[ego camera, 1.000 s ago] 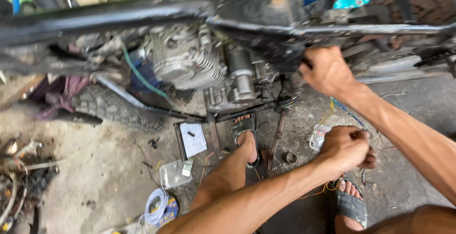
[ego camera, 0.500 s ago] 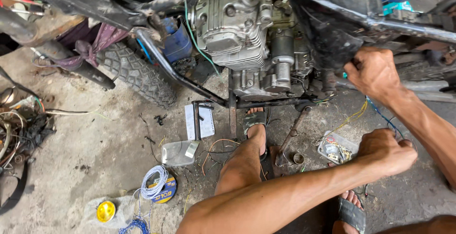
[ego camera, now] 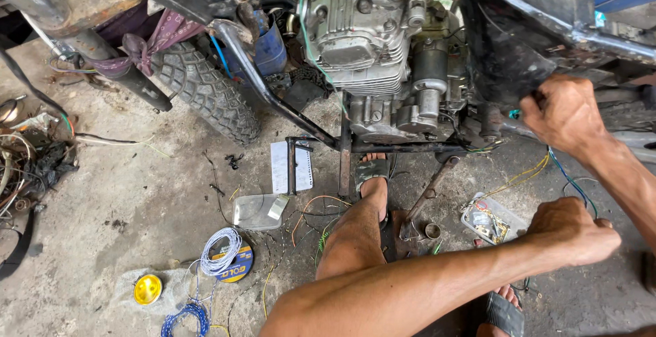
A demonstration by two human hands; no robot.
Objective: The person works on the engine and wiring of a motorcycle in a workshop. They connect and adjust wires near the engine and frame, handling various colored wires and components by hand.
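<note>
Right hand pinches a blue wire at three o'clock of the engine; left hand, fisted, grips it below.

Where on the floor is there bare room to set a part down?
Bare concrete lies left of the white card, between the knobby tyre and the yellow cap. It is crowded between the foot and the clear tray: loose wires, a wrench.

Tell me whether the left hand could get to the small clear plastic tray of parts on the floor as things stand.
Probably yes. The left hand hovers just right of the clear tray, with open concrete floor between them. Only loose wires trail nearby; the right hand is higher up, out of the way.
</note>
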